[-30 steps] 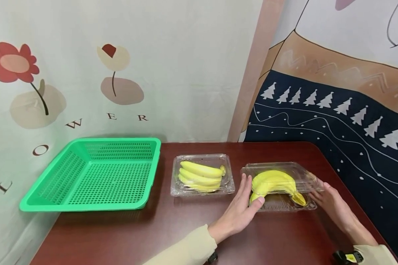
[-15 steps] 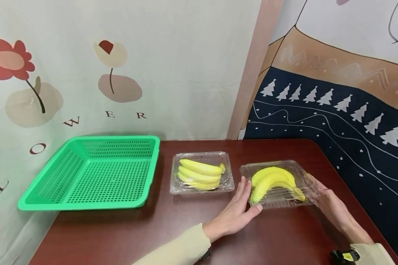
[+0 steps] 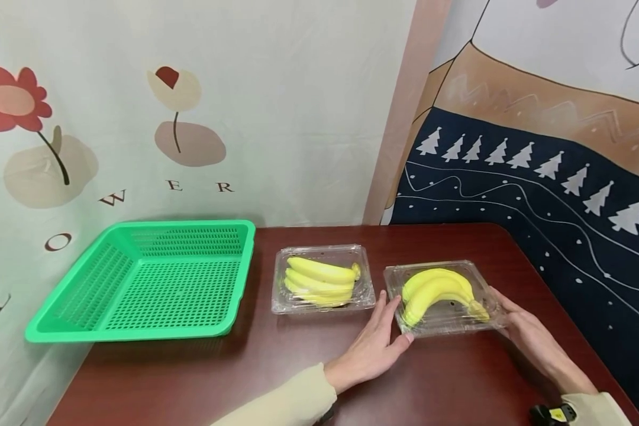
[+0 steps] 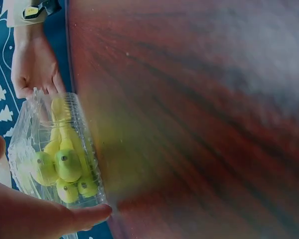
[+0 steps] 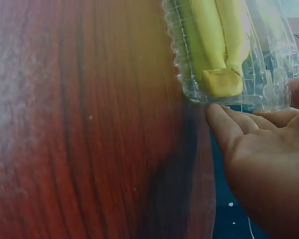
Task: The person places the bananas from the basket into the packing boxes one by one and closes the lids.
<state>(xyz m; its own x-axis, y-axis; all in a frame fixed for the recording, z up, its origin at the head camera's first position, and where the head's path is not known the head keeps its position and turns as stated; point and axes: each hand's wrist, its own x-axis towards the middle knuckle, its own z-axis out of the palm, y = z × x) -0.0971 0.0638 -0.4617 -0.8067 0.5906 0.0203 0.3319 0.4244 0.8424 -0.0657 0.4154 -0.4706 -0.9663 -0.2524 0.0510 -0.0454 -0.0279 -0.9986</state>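
A clear plastic clamshell box (image 3: pixel 391 278) with yellow bananas (image 3: pixel 439 290) inside lies on the right of the table, its lid down. My left hand (image 3: pixel 364 352) is at the box's left side, fingers extended and thumb by the front corner. On the opposite end, my right hand (image 3: pixel 532 337) touches the box's right side with fairly straight fingers. The left wrist view shows the banana tips (image 4: pixel 67 167) through the clear wall, above my left thumb (image 4: pixel 84 216). In the right wrist view, the banana stem end (image 5: pixel 223 82) faces my right fingertips.
A second clear box (image 3: pixel 282 305) with bananas (image 3: pixel 319 284) stands left of the first one, just beyond my left fingers. Farther left is a green perforated plastic basket (image 3: pixel 239 316). A printed curtain (image 3: pixel 309 118) hangs behind the brown table (image 3: pixel 255 378).
The lid, raised a second ago, has come down over the bananas. My left hand has drawn back slightly to the left and down, while the right hand stays at the box's right side.
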